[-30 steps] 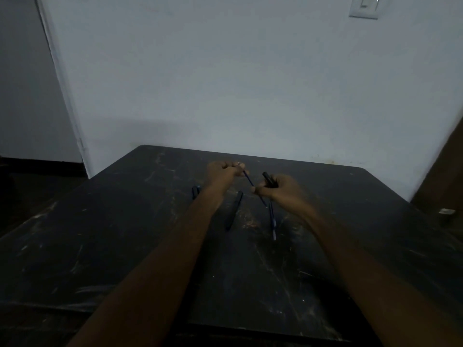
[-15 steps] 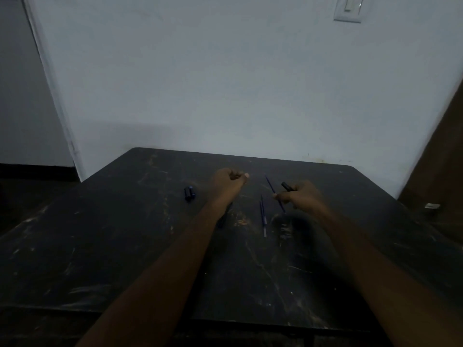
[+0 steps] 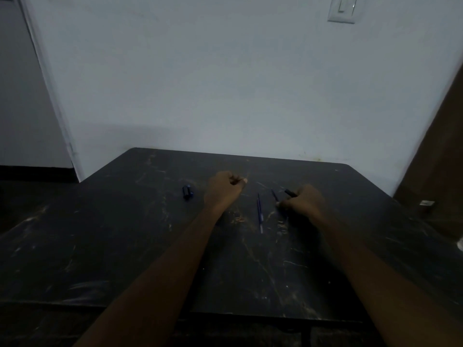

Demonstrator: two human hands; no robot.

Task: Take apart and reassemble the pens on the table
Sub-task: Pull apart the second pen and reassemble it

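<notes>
My right hand (image 3: 304, 200) rests low over the dark table (image 3: 125, 234), closed around a black pen barrel (image 3: 289, 192) and a thin blue refill (image 3: 274, 194); both poke out past my fingers toward the wall. My left hand (image 3: 224, 187) is a closed fist with the thumb pointing right, and nothing shows inside it. Between the two hands a slim blue pen part (image 3: 259, 214) lies lengthwise on the table. Two small dark blue caps (image 3: 187, 192) sit side by side to the left of my left hand.
The table's far edge meets a pale wall (image 3: 225, 83). A brown panel (image 3: 441, 151) stands at the right, with a small pale object (image 3: 427, 203) on the floor beside it. A light switch (image 3: 342, 8) is on the wall above.
My hands have moved apart. The blue refill that spanned both hands is now only in my right hand, which has sunk toward the table. My left hand has closed into a fist.
</notes>
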